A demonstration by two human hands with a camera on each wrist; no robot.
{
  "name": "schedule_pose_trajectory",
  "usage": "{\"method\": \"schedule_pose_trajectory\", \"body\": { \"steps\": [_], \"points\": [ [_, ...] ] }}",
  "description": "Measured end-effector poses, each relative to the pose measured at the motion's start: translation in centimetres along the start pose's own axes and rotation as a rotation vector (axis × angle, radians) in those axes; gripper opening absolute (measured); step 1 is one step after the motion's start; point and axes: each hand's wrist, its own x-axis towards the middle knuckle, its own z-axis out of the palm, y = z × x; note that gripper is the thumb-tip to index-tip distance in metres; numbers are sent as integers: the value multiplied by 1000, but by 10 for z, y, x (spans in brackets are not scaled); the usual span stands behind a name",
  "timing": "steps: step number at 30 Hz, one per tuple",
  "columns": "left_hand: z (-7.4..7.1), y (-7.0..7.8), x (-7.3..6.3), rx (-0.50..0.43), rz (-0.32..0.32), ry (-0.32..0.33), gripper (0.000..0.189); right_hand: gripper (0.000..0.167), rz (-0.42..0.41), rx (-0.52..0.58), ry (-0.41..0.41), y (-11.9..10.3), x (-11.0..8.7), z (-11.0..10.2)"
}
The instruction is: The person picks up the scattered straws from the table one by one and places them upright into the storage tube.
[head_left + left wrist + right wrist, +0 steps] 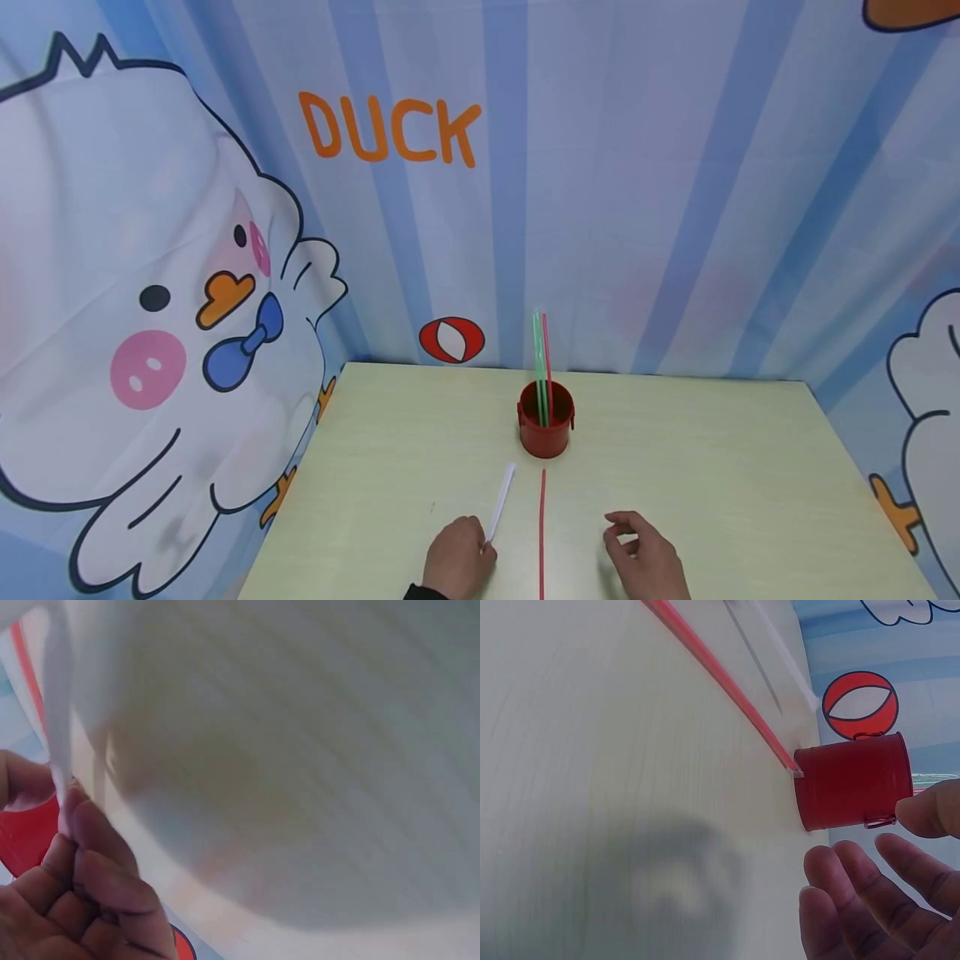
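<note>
My left hand pinches the near end of a slim white strip, shaped like a flat straw sleeve, between thumb and fingers. In the left wrist view the strip runs up from the fingertips. Right of it a long red straw lies on the table, its far end pointing at a dark red bucket-shaped cup. My right hand hovers to the right of the straw, fingers loosely bent and thumb apart, holding nothing. The right wrist view shows those fingers with a gap before the thumb.
Green straws and a red straw stand upright in the cup near the table's back edge. The pale table meets a blue striped curtain printed with ducks behind it and at both sides.
</note>
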Motion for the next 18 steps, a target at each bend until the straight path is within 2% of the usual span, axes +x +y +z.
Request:
{"method": "schedule_pose_trajectory", "body": {
  "steps": [9,18],
  "points": [
    [-7,-1,2,-95,0,73,24,28,-7,3,-1,1,-1,-1],
    [-10,-1,5,-170,38,157,17,28,-1,7,-4,1,-1,0]
  ]
}}
